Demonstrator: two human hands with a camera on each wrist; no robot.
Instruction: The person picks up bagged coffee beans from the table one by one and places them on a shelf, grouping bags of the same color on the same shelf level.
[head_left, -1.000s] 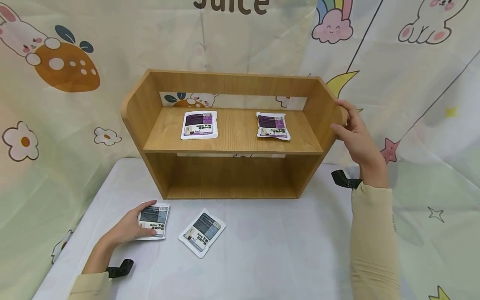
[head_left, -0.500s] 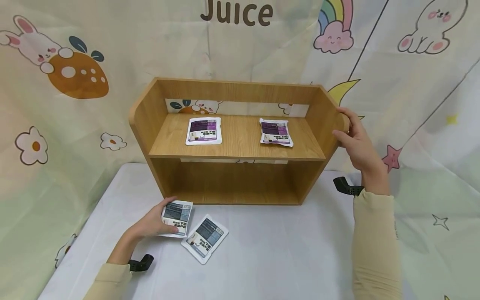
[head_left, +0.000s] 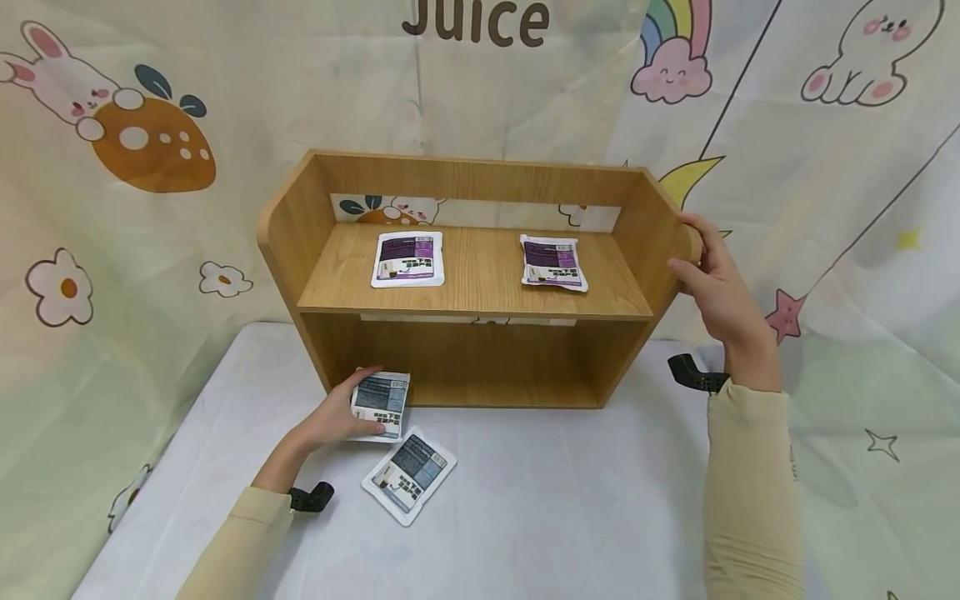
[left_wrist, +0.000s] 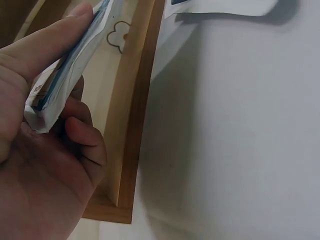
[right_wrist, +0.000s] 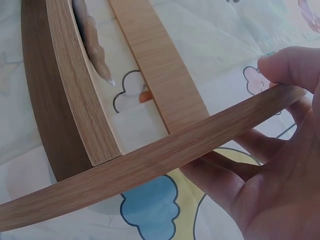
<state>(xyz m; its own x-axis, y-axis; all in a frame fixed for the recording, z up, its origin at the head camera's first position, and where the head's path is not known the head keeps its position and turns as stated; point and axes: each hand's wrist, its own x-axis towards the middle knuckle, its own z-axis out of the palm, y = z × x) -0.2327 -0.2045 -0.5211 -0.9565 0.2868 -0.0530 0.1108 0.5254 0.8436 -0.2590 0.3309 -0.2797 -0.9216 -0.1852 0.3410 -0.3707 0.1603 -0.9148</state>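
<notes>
The left hand [head_left: 333, 419] pinches a blue-grey pouch [head_left: 381, 402] by the front edge of the rack [head_left: 474, 314], near its left corner; whether pouch and rack touch, I cannot tell well. The right hand [head_left: 727, 296] grips the rack's right side. The step seems loading the lower board [head_left: 495, 385]; next should need clearing this edge, then laying flat

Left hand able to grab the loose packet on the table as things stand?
Probably not: the left hand holds another packet, which would need putting down first. The loose packet itself lies close by.
</notes>
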